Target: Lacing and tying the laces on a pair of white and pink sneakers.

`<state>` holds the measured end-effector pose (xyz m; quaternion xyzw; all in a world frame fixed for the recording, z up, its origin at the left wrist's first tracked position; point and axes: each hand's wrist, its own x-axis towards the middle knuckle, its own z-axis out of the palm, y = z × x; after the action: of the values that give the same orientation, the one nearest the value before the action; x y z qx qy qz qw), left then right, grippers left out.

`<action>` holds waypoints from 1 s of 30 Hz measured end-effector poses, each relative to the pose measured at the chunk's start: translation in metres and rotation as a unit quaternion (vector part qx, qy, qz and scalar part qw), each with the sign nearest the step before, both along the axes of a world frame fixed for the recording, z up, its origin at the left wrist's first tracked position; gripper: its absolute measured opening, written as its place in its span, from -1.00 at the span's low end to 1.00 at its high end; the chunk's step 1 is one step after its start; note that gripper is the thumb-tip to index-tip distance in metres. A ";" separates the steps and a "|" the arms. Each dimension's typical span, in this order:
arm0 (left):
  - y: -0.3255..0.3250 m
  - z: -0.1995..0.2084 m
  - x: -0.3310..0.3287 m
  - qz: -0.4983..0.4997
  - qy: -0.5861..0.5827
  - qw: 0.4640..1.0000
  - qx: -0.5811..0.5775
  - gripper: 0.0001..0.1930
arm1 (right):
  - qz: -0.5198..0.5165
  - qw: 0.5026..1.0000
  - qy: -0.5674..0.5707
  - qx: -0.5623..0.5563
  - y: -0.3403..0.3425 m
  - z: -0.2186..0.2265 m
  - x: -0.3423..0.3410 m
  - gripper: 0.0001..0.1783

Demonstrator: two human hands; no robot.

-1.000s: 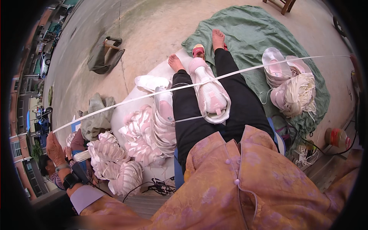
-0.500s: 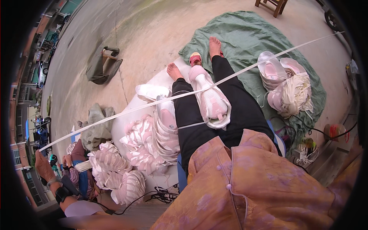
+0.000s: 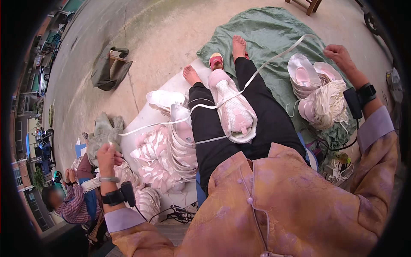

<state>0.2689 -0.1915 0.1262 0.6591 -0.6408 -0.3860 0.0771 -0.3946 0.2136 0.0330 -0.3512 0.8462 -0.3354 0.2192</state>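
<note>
Across my thighs lies a pink-and-white mesh shoe upper (image 3: 234, 107), its toe pointing toward my feet. A long white shoelace (image 3: 274, 59) crosses over it, sagging in loose curves between my two hands. At the left, my left hand (image 3: 108, 159) is closed on one end of the lace, above a heap of pink-and-white uppers. My right hand (image 3: 340, 58) is raised at the upper right with its fingers closed on the other end. A thin band (image 3: 212, 140) also runs across my left thigh to the upper.
Left of my legs are piled uppers (image 3: 156, 160) and a nested stack (image 3: 184, 139) on a white sheet (image 3: 141, 113). On the green cloth (image 3: 261, 28) at right sit more uppers (image 3: 302, 77) and a laces bundle (image 3: 327, 105). A co-worker (image 3: 79, 203) sits far left; cables (image 3: 182, 214) lie nearby.
The lace was stretched taut and straight; now it hangs slack. My left hand has come inward from the far left, and my right hand has come into view at the upper right.
</note>
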 end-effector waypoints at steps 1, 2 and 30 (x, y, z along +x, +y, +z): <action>0.027 -0.027 -0.046 -0.032 0.070 0.994 0.073 -0.79 | -0.008 0.998 -0.058 -0.021 0.007 0.003 0.054 -0.80; 0.057 -0.049 -0.089 -0.052 0.112 0.983 0.139 -0.80 | -0.044 0.987 -0.156 -0.016 0.009 -0.022 0.083 -0.80; 0.198 -0.139 -0.292 -0.522 0.172 0.785 -0.284 -0.85 | -0.066 0.839 -0.514 -0.165 -0.112 -0.082 0.227 -0.87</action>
<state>-0.0233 0.0060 -0.0127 0.0946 -0.9440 -0.2749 0.1561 -0.1677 0.1019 -0.0493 -0.1021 0.5655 -0.6158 0.5391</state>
